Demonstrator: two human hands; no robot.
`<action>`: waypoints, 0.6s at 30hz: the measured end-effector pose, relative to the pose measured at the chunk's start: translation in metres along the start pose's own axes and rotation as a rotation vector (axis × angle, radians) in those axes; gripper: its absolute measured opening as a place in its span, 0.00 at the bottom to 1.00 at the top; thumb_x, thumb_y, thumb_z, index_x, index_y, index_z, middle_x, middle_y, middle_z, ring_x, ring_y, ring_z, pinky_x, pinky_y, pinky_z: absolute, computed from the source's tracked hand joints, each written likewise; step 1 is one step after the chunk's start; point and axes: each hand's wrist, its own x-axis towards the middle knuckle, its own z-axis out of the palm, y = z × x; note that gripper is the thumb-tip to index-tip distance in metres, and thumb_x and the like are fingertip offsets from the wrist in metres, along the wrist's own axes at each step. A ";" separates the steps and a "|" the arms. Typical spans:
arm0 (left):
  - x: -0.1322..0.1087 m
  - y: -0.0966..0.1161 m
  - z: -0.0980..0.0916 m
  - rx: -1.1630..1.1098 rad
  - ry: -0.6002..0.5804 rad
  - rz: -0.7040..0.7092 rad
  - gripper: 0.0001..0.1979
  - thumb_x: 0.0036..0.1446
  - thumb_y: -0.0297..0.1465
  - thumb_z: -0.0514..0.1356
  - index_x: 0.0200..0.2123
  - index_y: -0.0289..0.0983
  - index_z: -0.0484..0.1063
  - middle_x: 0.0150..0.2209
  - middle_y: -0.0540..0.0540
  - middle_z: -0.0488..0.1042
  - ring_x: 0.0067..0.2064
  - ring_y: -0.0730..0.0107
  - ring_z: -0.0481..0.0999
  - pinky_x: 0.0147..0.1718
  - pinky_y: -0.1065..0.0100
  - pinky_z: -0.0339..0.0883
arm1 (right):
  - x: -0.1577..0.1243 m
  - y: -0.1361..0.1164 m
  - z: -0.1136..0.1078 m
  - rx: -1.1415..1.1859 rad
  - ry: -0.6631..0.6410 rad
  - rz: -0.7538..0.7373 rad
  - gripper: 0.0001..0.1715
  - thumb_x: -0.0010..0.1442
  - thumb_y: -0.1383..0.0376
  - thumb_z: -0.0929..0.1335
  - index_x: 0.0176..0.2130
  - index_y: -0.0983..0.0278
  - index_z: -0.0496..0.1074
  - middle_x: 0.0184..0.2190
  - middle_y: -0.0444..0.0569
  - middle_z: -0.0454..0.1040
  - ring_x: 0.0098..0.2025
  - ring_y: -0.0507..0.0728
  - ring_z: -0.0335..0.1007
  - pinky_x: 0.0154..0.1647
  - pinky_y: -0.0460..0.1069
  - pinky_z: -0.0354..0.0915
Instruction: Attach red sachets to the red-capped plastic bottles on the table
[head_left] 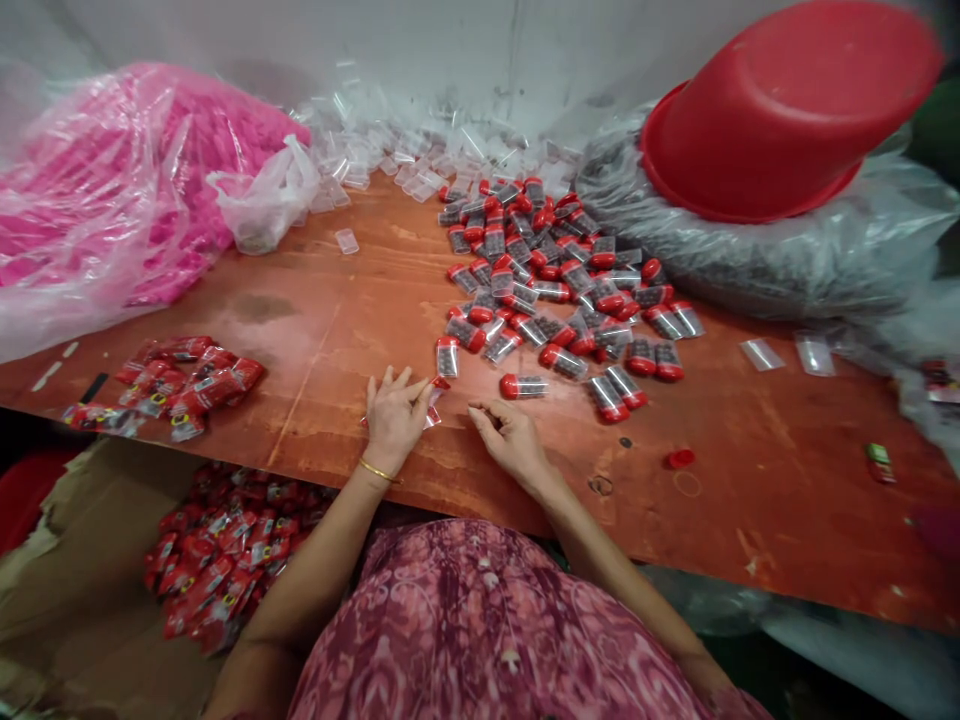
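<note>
My left hand point(394, 412) rests on the reddish wooden table point(330, 330), its fingers closed on a small clear packet with a red end point(435, 398). My right hand point(508, 436) lies just to its right, thumb and forefinger pinched together; what they hold is too small to make out. Beyond both hands spreads a pile of several small clear tubes with red caps point(559, 280). One capped tube point(523, 386) lies alone just ahead of my right hand.
A heap of red packets point(187, 385) sits at the table's left, more in a cardboard box point(217, 555) below. A pink plastic bag point(112, 180) is far left, empty clear sachets point(405, 155) at the back. A red basin point(780, 110) rests on a grey bag far right.
</note>
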 end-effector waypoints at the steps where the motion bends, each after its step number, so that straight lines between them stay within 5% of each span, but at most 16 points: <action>1: 0.000 0.001 -0.001 -0.010 0.004 -0.014 0.15 0.59 0.37 0.53 0.43 0.43 0.77 0.54 0.40 0.71 0.60 0.49 0.64 0.58 0.42 0.48 | 0.001 0.000 0.002 0.029 -0.001 0.030 0.15 0.59 0.59 0.62 0.35 0.64 0.75 0.28 0.48 0.75 0.29 0.53 0.67 0.31 0.47 0.62; 6: -0.004 0.007 -0.005 -0.127 0.027 -0.033 0.14 0.59 0.35 0.54 0.42 0.43 0.77 0.53 0.40 0.71 0.59 0.51 0.65 0.57 0.42 0.51 | 0.015 -0.004 0.016 0.260 0.014 0.235 0.23 0.51 0.52 0.67 0.39 0.66 0.74 0.18 0.40 0.63 0.21 0.49 0.54 0.22 0.45 0.53; 12: -0.009 0.008 -0.004 -0.451 0.076 -0.092 0.17 0.56 0.37 0.58 0.48 0.41 0.73 0.52 0.41 0.73 0.56 0.55 0.69 0.56 0.51 0.59 | 0.032 -0.019 0.028 0.447 0.024 0.207 0.21 0.48 0.49 0.68 0.22 0.64 0.67 0.17 0.39 0.60 0.22 0.48 0.52 0.23 0.45 0.52; 15: -0.006 0.008 -0.004 -0.842 0.044 -0.320 0.31 0.52 0.38 0.61 0.59 0.36 0.61 0.44 0.39 0.77 0.42 0.62 0.78 0.40 0.64 0.71 | 0.033 -0.020 0.029 0.495 0.025 0.198 0.22 0.51 0.48 0.66 0.21 0.63 0.65 0.17 0.40 0.58 0.22 0.49 0.53 0.23 0.45 0.53; 18: 0.001 0.008 -0.002 -1.169 -0.102 -0.517 0.39 0.48 0.36 0.64 0.62 0.34 0.54 0.36 0.43 0.79 0.24 0.74 0.74 0.22 0.73 0.68 | 0.031 -0.017 0.032 0.496 -0.014 0.208 0.25 0.53 0.46 0.63 0.22 0.63 0.65 0.16 0.40 0.57 0.21 0.49 0.54 0.22 0.45 0.53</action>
